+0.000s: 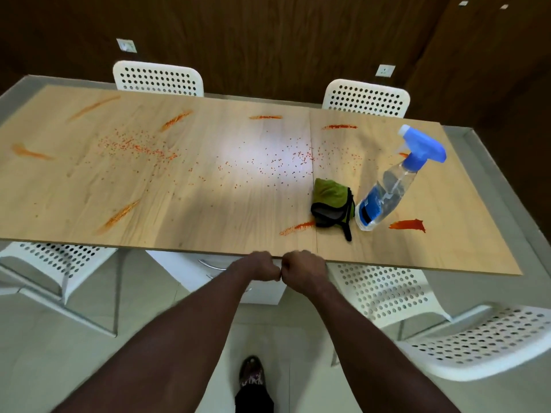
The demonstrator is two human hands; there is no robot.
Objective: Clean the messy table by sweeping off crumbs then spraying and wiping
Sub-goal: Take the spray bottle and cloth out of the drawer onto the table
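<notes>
Crumb-strewn table, fists at edge

Soft, dim indoor light; a bright glare patch sits mid-table, with broad soft shadows near it. Edges bow from wide-angle distortion; the forearms blur slightly.

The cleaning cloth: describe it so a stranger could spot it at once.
Look at the long wooden table, towards its right end near the front edge. Beside the blue-topped spray bottle, on its left, lies the cloth. It is a crumpled green rag with black trim, the only fabric there.
</notes>
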